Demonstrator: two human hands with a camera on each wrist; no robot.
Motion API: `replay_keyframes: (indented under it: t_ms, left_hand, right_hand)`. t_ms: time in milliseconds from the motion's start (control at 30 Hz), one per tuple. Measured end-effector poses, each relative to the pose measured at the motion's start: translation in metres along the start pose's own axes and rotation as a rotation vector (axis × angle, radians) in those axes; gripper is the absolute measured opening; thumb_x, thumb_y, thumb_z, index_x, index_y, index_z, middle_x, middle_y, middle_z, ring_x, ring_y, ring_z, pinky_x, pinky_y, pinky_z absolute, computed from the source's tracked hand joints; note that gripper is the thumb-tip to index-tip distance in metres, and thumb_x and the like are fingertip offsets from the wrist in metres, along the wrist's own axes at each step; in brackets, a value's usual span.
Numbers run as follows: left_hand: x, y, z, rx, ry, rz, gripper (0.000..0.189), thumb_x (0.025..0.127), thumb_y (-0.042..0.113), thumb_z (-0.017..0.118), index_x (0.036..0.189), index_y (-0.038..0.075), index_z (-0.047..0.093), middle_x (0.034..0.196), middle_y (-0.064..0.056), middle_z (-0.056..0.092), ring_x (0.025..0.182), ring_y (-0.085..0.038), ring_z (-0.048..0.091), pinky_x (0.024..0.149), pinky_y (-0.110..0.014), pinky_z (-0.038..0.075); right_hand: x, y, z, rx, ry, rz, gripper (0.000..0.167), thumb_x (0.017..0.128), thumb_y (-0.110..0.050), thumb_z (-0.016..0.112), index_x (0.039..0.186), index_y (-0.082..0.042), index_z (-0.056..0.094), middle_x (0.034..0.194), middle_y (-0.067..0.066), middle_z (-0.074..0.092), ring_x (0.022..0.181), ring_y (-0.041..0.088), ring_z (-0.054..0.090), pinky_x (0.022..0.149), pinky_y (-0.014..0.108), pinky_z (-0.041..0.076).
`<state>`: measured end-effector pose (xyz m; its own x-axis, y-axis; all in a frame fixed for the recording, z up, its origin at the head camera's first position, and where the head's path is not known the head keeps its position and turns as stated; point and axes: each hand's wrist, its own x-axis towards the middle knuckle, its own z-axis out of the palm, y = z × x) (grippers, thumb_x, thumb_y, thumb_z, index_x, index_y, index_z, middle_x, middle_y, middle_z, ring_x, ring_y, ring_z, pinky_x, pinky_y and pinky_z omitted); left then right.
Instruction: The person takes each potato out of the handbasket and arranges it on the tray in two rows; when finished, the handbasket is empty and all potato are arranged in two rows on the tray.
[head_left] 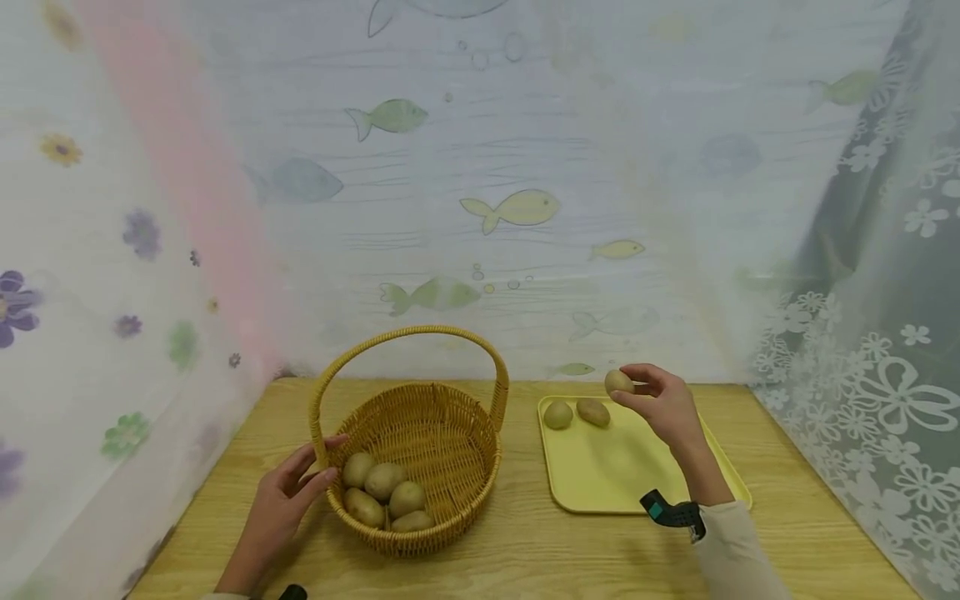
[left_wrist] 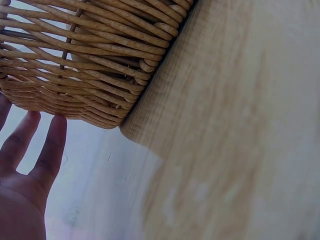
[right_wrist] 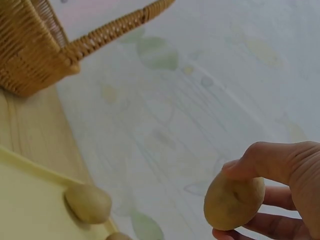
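My right hand [head_left: 667, 408] holds a small round potato [right_wrist: 234, 201] between thumb and fingers, raised above the far side of a yellow tray [head_left: 622, 483]. Two more potatoes lie on the tray near its far left corner, a round one [head_left: 558, 415] and a longer one [head_left: 593, 412]. To the left stands a wicker basket [head_left: 457, 450] with a tall arched handle. Several potatoes [head_left: 386, 481] sit in its front left part. My left hand [head_left: 281, 500] grips the basket's left rim at the foot of the handle; in the left wrist view two fingertips [left_wrist: 59, 122] touch the weave.
Basket and tray stand apart on a wooden table [head_left: 517, 550]. Behind the table hangs a pale curtain [head_left: 450, 250] printed with fish, and sheets with flower patterns hang at both sides. The handle [head_left: 420, 331] arches high over the basket.
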<state>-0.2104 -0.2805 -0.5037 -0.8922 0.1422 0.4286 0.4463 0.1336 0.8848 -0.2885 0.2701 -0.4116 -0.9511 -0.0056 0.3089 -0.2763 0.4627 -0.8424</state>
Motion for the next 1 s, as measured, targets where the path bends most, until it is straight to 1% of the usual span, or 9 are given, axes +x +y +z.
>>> replay_keyframes:
  t_ms: [133, 200, 367, 433, 500, 667, 800, 1000]
  left_hand:
    - [0.0, -0.001, 0.001, -0.017, 0.01, -0.008, 0.044, 0.106, 0.0, 0.059, 0.15, -0.001, 0.052, 0.151, -0.021, 0.052, 0.142, -0.011, 0.046, 0.105, -0.023, 0.047]
    - [0.0, -0.001, 0.001, -0.014, 0.009, -0.005, 0.045, 0.106, 0.0, 0.059, 0.151, -0.001, 0.051, 0.151, -0.021, 0.052, 0.142, -0.012, 0.046, 0.104, -0.024, 0.048]
    - [-0.001, -0.001, 0.001, -0.011, 0.005, 0.0, 0.046, 0.106, 0.0, 0.059, 0.152, -0.001, 0.05, 0.151, -0.022, 0.052, 0.141, -0.013, 0.047, 0.103, -0.025, 0.05]
    - [-0.001, -0.001, 0.001, -0.011, 0.007, -0.001, 0.046, 0.106, 0.0, 0.058, 0.152, -0.001, 0.05, 0.151, -0.022, 0.052, 0.141, -0.013, 0.048, 0.103, -0.024, 0.05]
    - [-0.001, -0.001, 0.001, -0.006, 0.008, 0.003, 0.046, 0.106, 0.0, 0.058, 0.152, -0.001, 0.05, 0.151, -0.022, 0.052, 0.141, -0.012, 0.048, 0.103, -0.024, 0.05]
    - [-0.001, -0.003, 0.001, 0.001, 0.012, 0.008, 0.046, 0.106, 0.0, 0.059, 0.151, -0.002, 0.05, 0.149, -0.023, 0.053, 0.139, -0.012, 0.049, 0.103, -0.024, 0.05]
    - [-0.001, -0.003, 0.001, -0.001, 0.012, 0.009, 0.046, 0.106, -0.001, 0.059, 0.151, -0.002, 0.05, 0.15, -0.023, 0.053, 0.139, -0.012, 0.049, 0.103, -0.023, 0.049]
    - [0.0, -0.001, 0.001, -0.006, 0.009, 0.008, 0.045, 0.106, -0.001, 0.059, 0.151, -0.002, 0.05, 0.15, -0.024, 0.052, 0.139, -0.012, 0.049, 0.104, -0.024, 0.049]
  right_hand:
    - [0.002, 0.009, -0.003, -0.016, 0.006, 0.036, 0.049, 0.095, -0.023, 0.082, 0.136, -0.001, 0.066, 0.13, 0.02, 0.066, 0.105, 0.021, 0.067, 0.082, 0.039, 0.058]
    - [0.003, 0.013, -0.004, -0.019, 0.009, 0.047, 0.05, 0.095, -0.023, 0.081, 0.137, 0.0, 0.065, 0.131, 0.021, 0.065, 0.107, 0.026, 0.066, 0.083, 0.04, 0.058]
    - [0.005, 0.025, -0.005, -0.04, 0.012, 0.078, 0.051, 0.097, -0.024, 0.08, 0.139, 0.0, 0.064, 0.134, 0.022, 0.063, 0.113, 0.035, 0.065, 0.083, 0.037, 0.057]
    - [0.006, 0.031, -0.004, -0.046, 0.007, 0.083, 0.052, 0.097, -0.025, 0.079, 0.139, 0.0, 0.063, 0.136, 0.023, 0.062, 0.116, 0.038, 0.064, 0.084, 0.039, 0.058]
    - [0.006, 0.037, -0.004, -0.051, 0.002, 0.079, 0.053, 0.097, -0.025, 0.079, 0.14, 0.001, 0.062, 0.138, 0.024, 0.061, 0.118, 0.041, 0.063, 0.087, 0.044, 0.058]
    - [0.008, 0.057, -0.004, -0.071, -0.01, 0.09, 0.053, 0.098, -0.025, 0.078, 0.142, 0.001, 0.061, 0.139, 0.024, 0.06, 0.12, 0.042, 0.062, 0.091, 0.051, 0.058]
    - [0.009, 0.069, -0.001, -0.086, -0.021, 0.111, 0.054, 0.098, -0.024, 0.077, 0.142, 0.003, 0.061, 0.141, 0.024, 0.059, 0.121, 0.043, 0.061, 0.09, 0.05, 0.059]
    - [0.01, 0.078, 0.001, -0.111, -0.01, 0.129, 0.051, 0.098, -0.021, 0.078, 0.139, 0.004, 0.062, 0.136, 0.026, 0.062, 0.118, 0.044, 0.063, 0.085, 0.046, 0.06]
